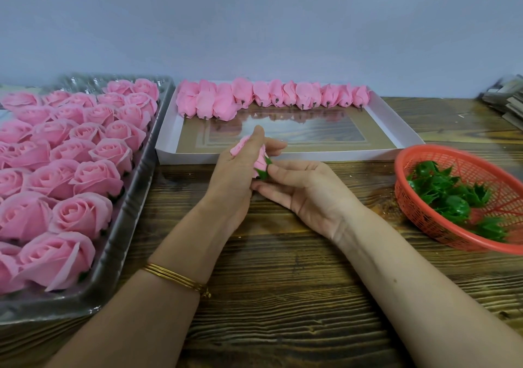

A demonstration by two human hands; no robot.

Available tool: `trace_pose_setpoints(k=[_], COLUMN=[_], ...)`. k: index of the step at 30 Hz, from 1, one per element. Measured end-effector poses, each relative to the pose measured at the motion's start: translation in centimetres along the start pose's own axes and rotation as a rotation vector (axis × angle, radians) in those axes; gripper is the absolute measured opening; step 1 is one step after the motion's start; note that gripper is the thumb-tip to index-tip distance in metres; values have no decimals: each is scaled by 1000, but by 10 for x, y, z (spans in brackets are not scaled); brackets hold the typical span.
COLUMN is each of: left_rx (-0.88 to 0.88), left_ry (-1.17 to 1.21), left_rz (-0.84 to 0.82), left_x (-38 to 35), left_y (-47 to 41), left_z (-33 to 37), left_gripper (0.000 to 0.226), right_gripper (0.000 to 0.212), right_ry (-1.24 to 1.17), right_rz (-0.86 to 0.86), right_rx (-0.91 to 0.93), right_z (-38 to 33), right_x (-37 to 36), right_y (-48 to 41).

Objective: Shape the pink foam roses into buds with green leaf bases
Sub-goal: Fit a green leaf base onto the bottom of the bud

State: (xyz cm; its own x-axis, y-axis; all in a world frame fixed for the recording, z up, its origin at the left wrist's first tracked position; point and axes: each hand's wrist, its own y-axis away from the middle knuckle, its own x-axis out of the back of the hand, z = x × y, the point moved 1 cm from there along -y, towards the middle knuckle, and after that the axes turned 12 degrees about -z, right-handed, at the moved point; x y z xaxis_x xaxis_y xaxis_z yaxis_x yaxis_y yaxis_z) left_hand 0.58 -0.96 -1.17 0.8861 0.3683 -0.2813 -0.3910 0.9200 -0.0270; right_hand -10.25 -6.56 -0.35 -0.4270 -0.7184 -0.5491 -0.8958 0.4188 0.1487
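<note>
Soft pink foam rose [260, 163], above the dark grained wooden table [283, 271], sits in the left hand [236, 176], fingers curled round it; the right hand [307, 193] pinches its glossy green leaf base [263, 174]; behind, a shallow white card box [396, 128] holds pink buds [271, 95]; left, a shiny plastic tray [133, 212] of open roses [82, 212]; right, a red mesh basket [424, 220]; pale wall [254, 27] beyond.

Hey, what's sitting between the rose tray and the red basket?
Head view: the left hand and right hand holding a pink rose over the wooden table.
</note>
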Motion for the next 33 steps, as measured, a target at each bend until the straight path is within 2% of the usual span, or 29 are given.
trace_pose_setpoints(k=[6, 10, 14, 19, 27, 33], left_rx=[30, 35, 21, 7, 15, 35], left_ry=[-4, 14, 28, -9, -27, -9], left_rz=[-19, -37, -32, -18, -46, -69], left_x=[-1, -2, -2, -1, -1, 2], left_y=[1, 2, 2, 1, 4, 2], left_z=[1, 3, 4, 3, 3, 2], left_gripper=[40, 41, 40, 36, 31, 30], right_gripper=[22, 38, 26, 26, 22, 40], right_ry=[30, -1, -41, -108, -63, -6], right_rz=[51, 68, 27, 28, 75, 58], right_rx=[50, 79, 62, 28, 77, 141], right_z=[2, 2, -1, -4, -1, 2], right_x=[3, 1, -2, -6, -4, -4], right_y=[-1, -1, 1, 2, 2, 1])
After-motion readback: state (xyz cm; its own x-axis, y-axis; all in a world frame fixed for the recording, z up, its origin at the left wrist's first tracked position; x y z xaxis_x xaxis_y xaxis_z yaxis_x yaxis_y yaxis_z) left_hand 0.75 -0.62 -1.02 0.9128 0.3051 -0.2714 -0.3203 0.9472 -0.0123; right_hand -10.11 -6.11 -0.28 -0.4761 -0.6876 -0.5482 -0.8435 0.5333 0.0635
